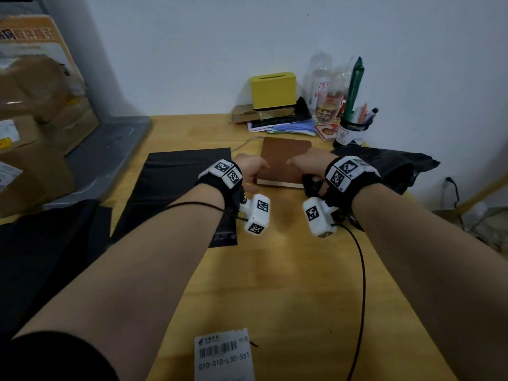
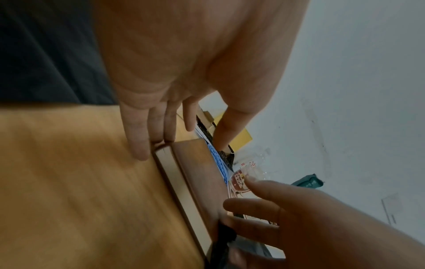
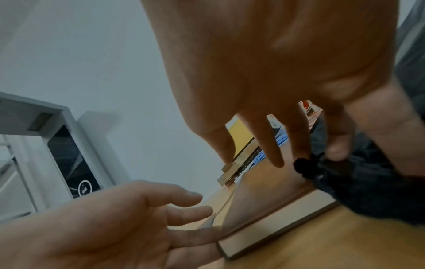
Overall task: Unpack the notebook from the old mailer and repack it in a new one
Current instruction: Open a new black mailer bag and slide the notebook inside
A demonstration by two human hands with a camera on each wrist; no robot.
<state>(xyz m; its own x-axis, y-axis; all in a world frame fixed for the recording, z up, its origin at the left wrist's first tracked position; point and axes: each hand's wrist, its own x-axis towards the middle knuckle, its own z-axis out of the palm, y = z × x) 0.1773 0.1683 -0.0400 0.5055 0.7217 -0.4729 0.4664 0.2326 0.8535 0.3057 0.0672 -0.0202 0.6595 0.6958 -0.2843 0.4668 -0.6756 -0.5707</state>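
Observation:
A brown notebook (image 1: pixel 283 163) lies flat on the wooden table (image 1: pixel 275 284), its page edge toward me. My left hand (image 1: pixel 258 167) has straight fingers against the notebook's (image 2: pixel 200 172) left near corner, thumb raised over the cover. My right hand (image 1: pixel 295 162) hovers with spread fingers (image 3: pixel 274 156) over the notebook's (image 3: pixel 271 193) right edge. The crumpled black old mailer (image 1: pixel 384 166) bunches against that edge (image 3: pixel 368 182). A flat black new mailer (image 1: pixel 178 188) lies to the left. Neither hand grips anything that I can see.
A yellow box (image 1: pixel 273 89), papers, clear bottles (image 1: pixel 327 89) and a pen cup (image 1: pixel 351 130) crowd the table's back by the wall. Cardboard parcels (image 1: pixel 33 133) stack at the left. A barcode label (image 1: pixel 222 356) lies at the near edge. Cables trail from both wrists.

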